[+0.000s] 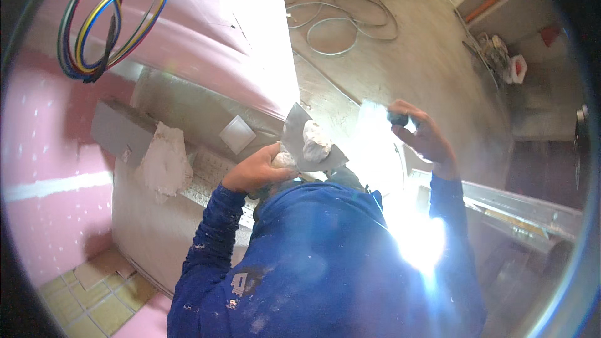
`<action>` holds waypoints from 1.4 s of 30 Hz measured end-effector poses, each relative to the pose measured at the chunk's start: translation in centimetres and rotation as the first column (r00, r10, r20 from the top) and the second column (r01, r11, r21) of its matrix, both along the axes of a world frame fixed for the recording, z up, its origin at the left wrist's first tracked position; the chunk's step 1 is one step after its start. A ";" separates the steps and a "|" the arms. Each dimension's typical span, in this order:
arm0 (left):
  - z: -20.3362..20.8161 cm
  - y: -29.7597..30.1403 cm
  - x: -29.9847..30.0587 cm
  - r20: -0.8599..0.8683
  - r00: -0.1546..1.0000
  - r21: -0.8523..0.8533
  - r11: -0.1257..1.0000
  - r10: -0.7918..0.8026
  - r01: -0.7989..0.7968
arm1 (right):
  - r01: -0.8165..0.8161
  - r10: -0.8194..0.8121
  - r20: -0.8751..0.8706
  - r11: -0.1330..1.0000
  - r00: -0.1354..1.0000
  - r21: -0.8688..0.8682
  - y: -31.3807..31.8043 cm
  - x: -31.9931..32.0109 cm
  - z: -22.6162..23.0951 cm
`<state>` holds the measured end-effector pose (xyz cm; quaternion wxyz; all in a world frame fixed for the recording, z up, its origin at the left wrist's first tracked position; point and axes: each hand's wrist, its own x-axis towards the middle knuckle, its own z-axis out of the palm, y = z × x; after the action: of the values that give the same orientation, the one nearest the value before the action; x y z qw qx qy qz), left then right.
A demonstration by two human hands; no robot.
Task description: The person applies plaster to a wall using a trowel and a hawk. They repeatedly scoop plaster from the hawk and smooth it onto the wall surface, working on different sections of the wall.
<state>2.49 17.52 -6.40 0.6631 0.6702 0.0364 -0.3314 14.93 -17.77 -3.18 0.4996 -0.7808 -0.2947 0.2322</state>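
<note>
In front of my chest, my left hand (256, 170) is closed on a thin grey plate (296, 126) with a pointed far corner. A white lump of plaster-like compound (317, 143) sits on the plate, and more white stuff shows beside my fingers. To the right, raised and apart from the plate, my right hand (427, 138) grips a tool by its dark handle (397, 118). Strong glare hides the rest of that tool, so its kind cannot be made out. My blue sleeves carry white smears.
A coil of coloured cables (116, 28) hangs at the upper left before pink boarded walls (56, 119). A white square piece (238, 134) and a whitish caked slab (166, 161) lie at left. Loose cable loops (333, 36) cover the far floor. A long metal rail (513, 206) lies right.
</note>
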 end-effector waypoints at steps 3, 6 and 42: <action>0.2 1.2 1.3 -0.135 0.980 -0.078 0.987 -0.147 0.138 | -0.102 0.254 0.580 0.954 0.774 -0.281 2.9 -3.0 4.9; 0.2 1.6 2.3 -0.109 0.964 -0.097 0.967 -0.244 0.234 | -0.036 0.409 0.698 0.875 0.587 -0.483 4.8 -5.3 7.5; -3.9 11.7 -3.0 -0.544 0.838 -0.081 0.992 0.041 -0.101 | 0.667 -0.590 -0.313 0.680 0.745 0.305 19.6 1.5 -33.6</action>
<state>-0.51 29.25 -10.35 0.6724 0.5112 0.2294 -0.4836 16.44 1.82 -36.78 0.7220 -0.6898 0.0004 0.0536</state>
